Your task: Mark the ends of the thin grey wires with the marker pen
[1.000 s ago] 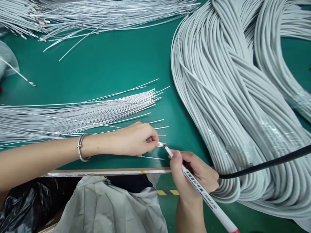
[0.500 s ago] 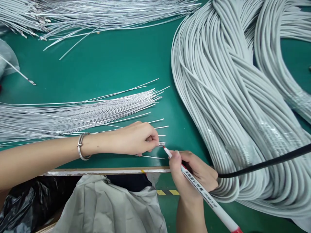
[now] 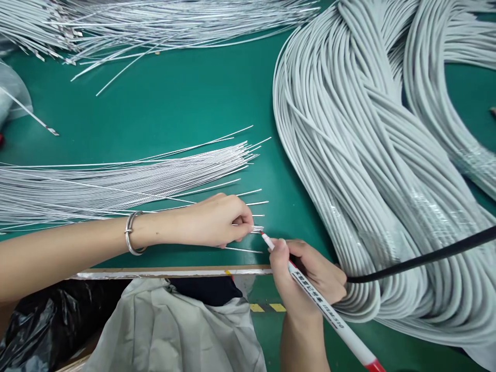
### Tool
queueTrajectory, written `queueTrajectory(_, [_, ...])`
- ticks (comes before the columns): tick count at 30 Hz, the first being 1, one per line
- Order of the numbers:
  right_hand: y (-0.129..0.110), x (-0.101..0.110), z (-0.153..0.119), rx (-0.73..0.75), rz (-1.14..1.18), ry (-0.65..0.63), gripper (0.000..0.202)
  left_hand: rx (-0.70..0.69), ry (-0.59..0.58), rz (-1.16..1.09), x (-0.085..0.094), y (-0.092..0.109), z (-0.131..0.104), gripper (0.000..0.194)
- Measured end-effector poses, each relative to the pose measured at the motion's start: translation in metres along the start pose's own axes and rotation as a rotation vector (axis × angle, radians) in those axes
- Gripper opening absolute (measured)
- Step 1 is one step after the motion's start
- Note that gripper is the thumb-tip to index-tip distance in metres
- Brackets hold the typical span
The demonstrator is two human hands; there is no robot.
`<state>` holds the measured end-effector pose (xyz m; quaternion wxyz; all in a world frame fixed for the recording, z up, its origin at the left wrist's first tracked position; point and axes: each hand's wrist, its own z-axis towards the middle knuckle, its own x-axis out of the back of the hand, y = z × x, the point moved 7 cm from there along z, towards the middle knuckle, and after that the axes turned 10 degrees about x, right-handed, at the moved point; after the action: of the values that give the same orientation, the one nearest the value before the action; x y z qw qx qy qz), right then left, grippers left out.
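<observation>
Near the front edge of the green table, my left hand (image 3: 225,221) pinches several thin white wires (image 3: 257,229), whose ends stick out past the fingertips. My right hand (image 3: 306,279) is closed around a white marker pen (image 3: 329,312) with a red tip. That tip touches, or nearly touches, the wire ends. A few single wires lie spread on both sides of my left hand. Behind my left forearm stretches a loose bundle of thin white wires (image 3: 163,178), with its ends pointing right.
Thick coils of grey cable (image 3: 349,155) cover the right side of the table (image 3: 174,103). More thin wires (image 3: 186,23) lie along the back. A black strap (image 3: 422,257) crosses at the right. A black plastic bag (image 3: 50,325) sits below the table edge (image 3: 174,273).
The marker tip has shifted very slightly up and left at the wire ends, with my right hand moving a little along. My left hand keeps its hold in place.
</observation>
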<state>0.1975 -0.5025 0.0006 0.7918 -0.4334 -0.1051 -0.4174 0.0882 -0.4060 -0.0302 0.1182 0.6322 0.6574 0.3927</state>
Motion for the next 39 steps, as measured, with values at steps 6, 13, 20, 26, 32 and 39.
queueTrajectory(6, [0.0,0.0,0.0,0.003,0.052,-0.001,0.018,0.012,-0.005,-0.002,0.0,-0.001,0.0,0.019])
queueTrajectory(13, [-0.001,0.0,0.001,0.005,0.037,-0.038,0.017,-0.023,0.004,-0.006,0.0,0.0,0.0,0.019])
queueTrajectory(20, [0.007,0.001,-0.002,-0.108,0.088,0.014,0.019,-0.035,0.004,-0.02,0.0,0.0,-0.001,0.019])
queueTrajectory(26, [0.009,0.002,-0.004,-0.159,0.001,0.023,0.016,-0.028,0.009,-0.021,0.0,0.001,-0.001,0.019])
queueTrajectory(32, [0.01,0.002,-0.005,-0.172,-0.04,0.018,0.017,-0.007,0.004,-0.023,0.001,0.0,-0.001,0.019])
queueTrajectory(39, [0.011,0.004,-0.004,-0.156,0.061,0.028,0.017,-0.009,-0.002,-0.012,0.0,0.0,-0.001,0.018])
